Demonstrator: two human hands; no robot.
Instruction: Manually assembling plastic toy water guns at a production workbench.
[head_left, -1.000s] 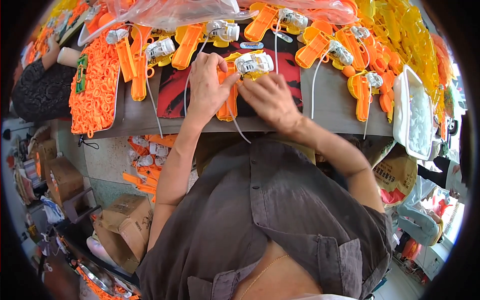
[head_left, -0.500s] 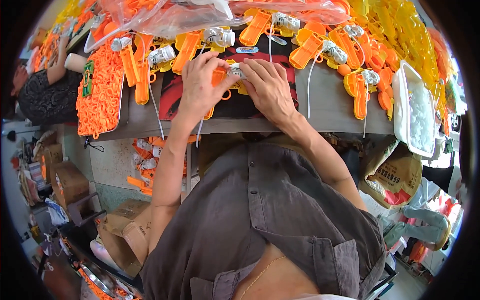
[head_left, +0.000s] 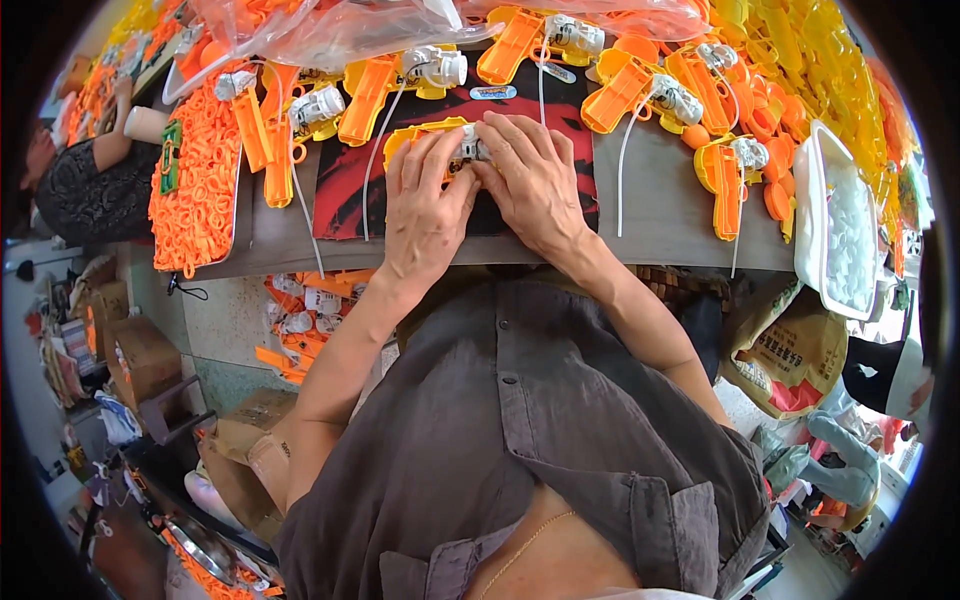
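Note:
Both hands close round one orange-and-yellow toy gun shell (head_left: 428, 128) over the dark mat with red streaks (head_left: 345, 195). A white mechanism (head_left: 468, 147) sits in the shell, showing between the fingers. My left hand (head_left: 428, 215) grips the shell from the near side, fingers curled over its top. From the right, my right hand (head_left: 540, 185) presses its fingertips and thumb about the white part. Much of the shell is hidden under both hands. Similar orange gun shells with white mechanisms and thin tubes lie beyond, such as one shell (head_left: 366, 100) and another (head_left: 612, 102).
At the left stands a tray heaped with small orange rings (head_left: 200, 205), a green object (head_left: 171, 158) on top. A white bin of translucent parts (head_left: 845, 240) stands right. Yellow parts (head_left: 815, 75) pile behind it; clear plastic bags (head_left: 350, 40) lie at the back. A person (head_left: 95, 185) sits far left.
My left hand has come down and turned so its fingers wrap over the shell. The shell has turned, its yellow edge now showing left of the white part. The right hand has barely moved.

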